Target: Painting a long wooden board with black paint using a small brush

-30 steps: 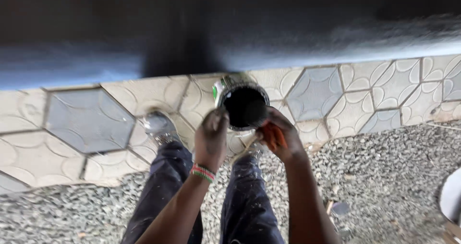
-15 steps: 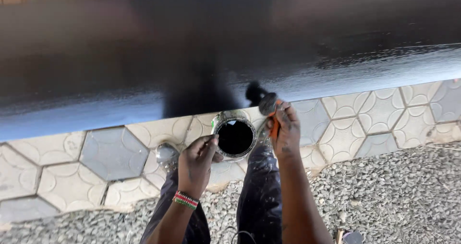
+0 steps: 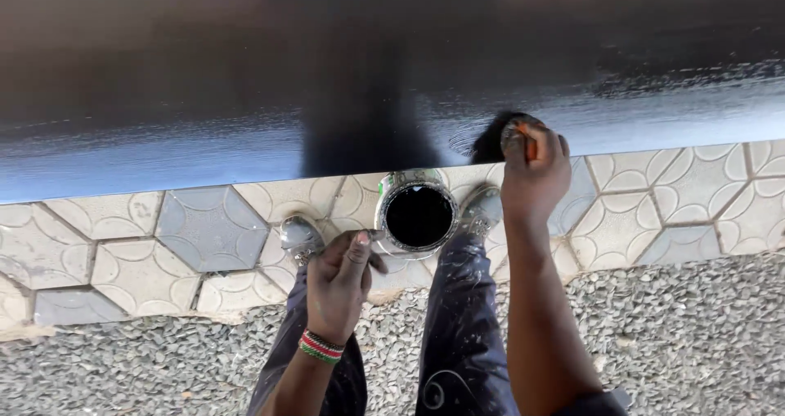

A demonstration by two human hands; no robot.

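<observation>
Black-bristled brush [image 3: 500, 138], bristles pointing left against the black panel's [image 3: 204, 80] lower edge, is gripped in the right hand [image 3: 536, 175]. Left hand [image 3: 339, 281] grips the upright paint can [image 3: 417, 213].

1. Bright, even daylight on the paving [image 3: 123, 252] and gravel [image 3: 695, 334].
2. Pale glare streaked across the wet black panel [image 3: 163, 113]; dark head-shaped shadow at its middle.
3. Sharp centre; slight softness and bending toward the edges.
</observation>
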